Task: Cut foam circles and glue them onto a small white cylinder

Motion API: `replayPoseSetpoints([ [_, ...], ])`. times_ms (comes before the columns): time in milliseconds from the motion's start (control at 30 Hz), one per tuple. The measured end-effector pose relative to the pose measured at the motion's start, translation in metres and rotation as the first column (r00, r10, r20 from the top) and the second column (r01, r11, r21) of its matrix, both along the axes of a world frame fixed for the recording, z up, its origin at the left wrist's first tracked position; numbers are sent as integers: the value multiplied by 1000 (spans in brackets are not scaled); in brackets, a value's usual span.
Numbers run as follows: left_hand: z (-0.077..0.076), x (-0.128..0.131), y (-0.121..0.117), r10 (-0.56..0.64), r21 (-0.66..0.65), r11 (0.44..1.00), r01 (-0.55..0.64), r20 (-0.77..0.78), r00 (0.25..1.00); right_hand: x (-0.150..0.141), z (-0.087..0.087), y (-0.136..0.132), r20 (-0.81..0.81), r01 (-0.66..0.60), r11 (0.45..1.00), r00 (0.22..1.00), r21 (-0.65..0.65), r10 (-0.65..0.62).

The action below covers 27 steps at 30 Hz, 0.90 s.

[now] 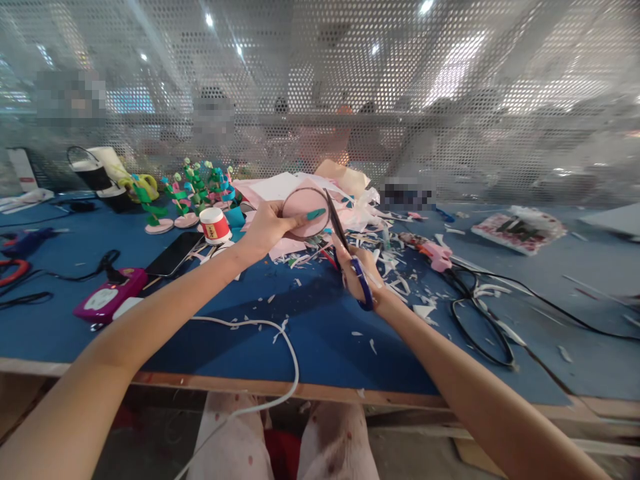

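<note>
My left hand pinches a round pink disc with a dark rim, held up over the table; a teal patch shows at the thumb tip. My right hand is closed around scissors with a blue handle. Their dark blades point up and stand close beside the disc's right edge; whether they touch it I cannot tell. Behind the disc lies a heap of pink and white paper. Paper scraps are scattered below and to the right of my hands.
Left of my hands stand a red-and-white tub, a black phone, a purple power socket and several small paper plants. A white cable crosses the table's front edge. To the right lie a pink glue gun and a plastic bag.
</note>
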<state>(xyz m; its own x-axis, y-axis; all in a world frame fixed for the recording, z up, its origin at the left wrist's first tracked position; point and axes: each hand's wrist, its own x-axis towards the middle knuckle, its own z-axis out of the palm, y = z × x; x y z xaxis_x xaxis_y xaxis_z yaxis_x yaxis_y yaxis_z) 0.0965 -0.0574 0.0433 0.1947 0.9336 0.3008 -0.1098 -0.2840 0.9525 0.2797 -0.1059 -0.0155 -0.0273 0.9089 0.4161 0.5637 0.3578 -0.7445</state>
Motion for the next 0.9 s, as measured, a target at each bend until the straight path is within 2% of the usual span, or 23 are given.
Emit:
replayPoseSetpoints([
  [233, 2, -6, 3, 12, 29, 1000, -11, -46, 999, 3, 1, 0, 47, 18, 1000, 999, -13, -17],
  [433, 4, -4, 2, 2, 3, 1000, -1, -101, 995, 0, 1, -2, -11, -45, 996, 999, -76, 44],
  [800, 9, -8, 3, -55, -28, 998, 53, -98, 994, -2, 7, -2, 46, 42, 999, 998, -20, -41],
  [900, 12, -9, 2, -70, -42, 997, 66, -95, 993, -2, 8, -3, 48, 41, 998, 998, -57, -38],
])
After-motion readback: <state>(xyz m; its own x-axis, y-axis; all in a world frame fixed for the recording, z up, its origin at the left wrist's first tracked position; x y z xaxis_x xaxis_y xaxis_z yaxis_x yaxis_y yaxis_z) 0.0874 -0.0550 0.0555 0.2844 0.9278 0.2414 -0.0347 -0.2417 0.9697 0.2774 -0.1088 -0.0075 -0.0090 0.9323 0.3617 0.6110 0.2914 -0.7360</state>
